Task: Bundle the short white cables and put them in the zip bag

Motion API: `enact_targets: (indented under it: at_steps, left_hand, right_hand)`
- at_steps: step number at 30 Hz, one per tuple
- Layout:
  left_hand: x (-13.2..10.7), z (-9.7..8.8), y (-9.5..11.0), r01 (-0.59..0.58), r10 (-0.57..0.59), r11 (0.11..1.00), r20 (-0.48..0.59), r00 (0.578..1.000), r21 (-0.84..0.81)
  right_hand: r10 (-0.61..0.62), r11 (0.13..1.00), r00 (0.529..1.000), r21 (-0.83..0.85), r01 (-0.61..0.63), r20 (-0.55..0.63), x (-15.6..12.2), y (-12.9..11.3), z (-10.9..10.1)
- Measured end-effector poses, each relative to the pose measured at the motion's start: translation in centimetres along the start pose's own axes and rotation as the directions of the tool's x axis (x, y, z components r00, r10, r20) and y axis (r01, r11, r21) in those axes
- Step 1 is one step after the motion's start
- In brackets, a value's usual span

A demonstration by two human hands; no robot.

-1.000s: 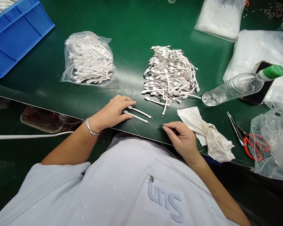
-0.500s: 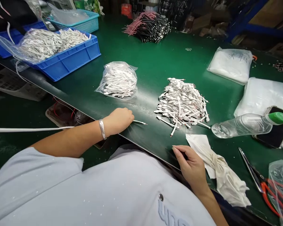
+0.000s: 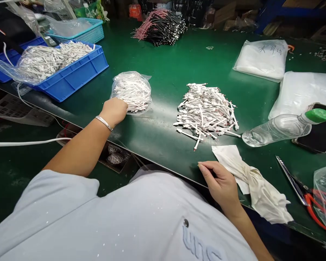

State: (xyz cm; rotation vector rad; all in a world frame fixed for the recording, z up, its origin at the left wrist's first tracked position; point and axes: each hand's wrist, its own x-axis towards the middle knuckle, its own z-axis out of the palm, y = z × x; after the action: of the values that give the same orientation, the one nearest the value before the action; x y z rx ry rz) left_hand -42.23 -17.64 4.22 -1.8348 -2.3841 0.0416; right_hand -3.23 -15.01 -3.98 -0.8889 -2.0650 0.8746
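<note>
My left hand (image 3: 114, 110) is stretched out to the near edge of a clear plastic bag (image 3: 132, 90) packed with short white cable pieces. Its fingers are curled in a closed fist against the bag, and what they hold is hidden. A silver bracelet sits on that wrist. My right hand (image 3: 220, 183) rests on the front edge of the green table (image 3: 163, 137), fingers curled with thumb against forefinger and nothing visible in them. A loose pile of the same white cable pieces (image 3: 206, 110) lies between the two hands, farther back.
A white cloth (image 3: 255, 185) lies beside my right hand, with red-handled scissors (image 3: 301, 188) to its right. A water bottle (image 3: 282, 128) lies on its side against a phone (image 3: 322, 136). A blue crate (image 3: 70, 72) of cables stands at the left; white bags (image 3: 260, 58) and a wire bundle (image 3: 160, 21) lie behind.
My left hand closed on the two loose cable pieces near the table edge and carried them up and left to the bag. The right hand stayed put. My head tilted up.
</note>
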Motion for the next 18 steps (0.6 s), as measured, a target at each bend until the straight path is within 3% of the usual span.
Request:
enact_targets:
  at_steps: [4, 7, 10, 12, 15, 18]
  left_hand:
    - [-0.4, 0.2, 1.3, 0.043, -0.048, 0.995, 0.052, 0.997, 0.089]
    - [-0.7, 0.0, 4.7, -0.133, 0.133, 0.990, -0.007, 0.991, -0.042]
    - [-0.4, 0.0, 9.6, -0.428, 0.431, 0.886, -0.029, 0.902, -0.180]
    - [0.1, 0.0, 12.7, -0.540, 0.551, 0.825, 0.028, 0.834, -0.166]
    - [1.2, -0.2, 15.9, -0.614, 0.623, 0.782, 0.085, 0.778, -0.113]
    - [2.3, -0.6, 17.1, -0.609, 0.615, 0.788, 0.075, 0.785, -0.091]
  right_hand:
    - [0.010, 1.000, 1.000, 0.007, -0.010, -0.002, 0.2, -0.2, 0.0]
    - [0.007, 1.000, 1.000, -0.005, -0.007, 0.018, 0.5, -0.3, 0.0]
    - [0.024, 1.000, 0.999, -0.020, -0.023, 0.024, 0.6, -0.3, 0.1]
    - [0.031, 0.999, 0.999, -0.025, -0.031, 0.022, 0.6, -0.4, 0.0]
    - [0.029, 0.999, 1.000, -0.022, -0.029, 0.009, 0.4, -0.4, -0.1]
    - [0.029, 0.999, 1.000, -0.013, -0.029, 0.003, 0.3, -0.5, -0.3]
